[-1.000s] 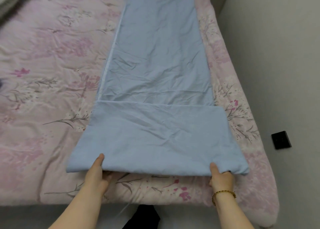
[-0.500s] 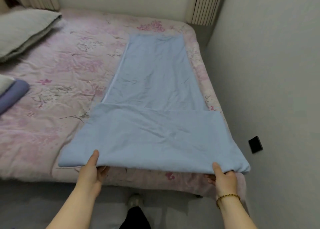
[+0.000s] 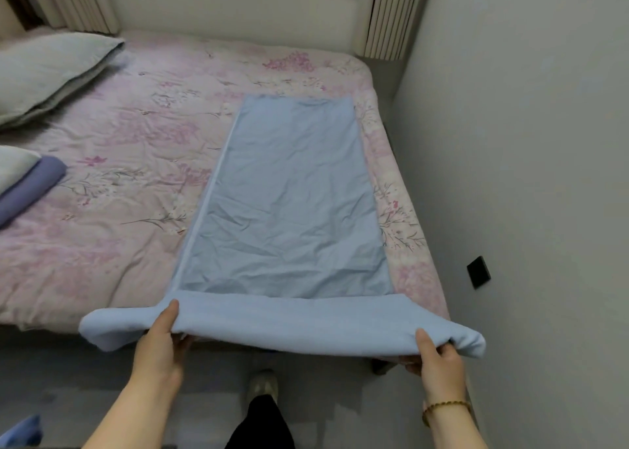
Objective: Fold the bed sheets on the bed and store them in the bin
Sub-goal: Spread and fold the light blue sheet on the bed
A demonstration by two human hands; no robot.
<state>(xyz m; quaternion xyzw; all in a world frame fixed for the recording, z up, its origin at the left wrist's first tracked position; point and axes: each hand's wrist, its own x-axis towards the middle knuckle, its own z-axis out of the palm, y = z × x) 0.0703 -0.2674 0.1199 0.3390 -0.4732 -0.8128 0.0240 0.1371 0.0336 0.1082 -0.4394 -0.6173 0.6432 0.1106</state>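
The left hand (image 3: 160,350) and left forearm (image 3: 129,411) are bare, with nothing worn on the fingers that show. The right hand (image 3: 439,363) is bare too, and the right forearm (image 3: 456,431) is uncovered down to the picture's lower edge. Round the right wrist sits a thin bracelet (image 3: 446,407) of small rounded beads, golden amber in colour (a single strand, as far as can be seen). Lower down, one trouser leg (image 3: 262,425) is black and loose, above a pale, greyish-beige shoe (image 3: 262,385) with a rounded toe
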